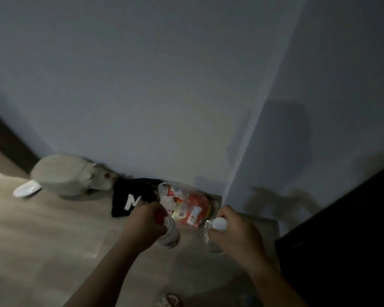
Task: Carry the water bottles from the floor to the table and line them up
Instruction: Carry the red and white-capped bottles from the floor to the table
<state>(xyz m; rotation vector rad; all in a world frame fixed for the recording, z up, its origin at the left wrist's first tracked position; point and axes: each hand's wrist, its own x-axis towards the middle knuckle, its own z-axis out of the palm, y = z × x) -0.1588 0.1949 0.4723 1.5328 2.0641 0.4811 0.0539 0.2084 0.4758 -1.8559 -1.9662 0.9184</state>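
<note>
- Btm edge: a blurred red-and-white item (169, 300) on the floor (42, 240), too smeared to ID.
- L hand (145, 220): fingers curled round the neck of the red-capped bottle (170, 234), grip just under the cap. Forearm came in from btm centre, knuckles away from the camera.
- R hand (237, 231): fingers pinching the white-capped bottle (210, 241) at the top, cap showing just left of the knuckles. Forearm came in from btm right.
- Key relation: each bottle hung straight below its own hand, long axis approx upright, cap up at the fingers and body down toward the floor. The two were side by side, apart, not touching. Couldn't tell if the bases were off the floor or just resting on it, b/c of the dim light and blur.
- So both bottles were in hand and low, near the floor; no counter was clearly in view. Judged step: lift both and turn toward the counter, wherever it stood.
- Just beyond the hands: a clear plastic bag (186, 204) of orange-red packets on the floor, btwn the two hands and the wall.
- Left of the bag: a black cloth (131, 196) w/ white lettering.
- Further left: a pale bin (62, 176) w/ a white lid (27, 188) beside it.
- Far right: a dark furniture edge (353, 218), R hand nearer to it; poss. the counter, can't confirm.
- Behind all: a plain wall (142, 85).
</note>
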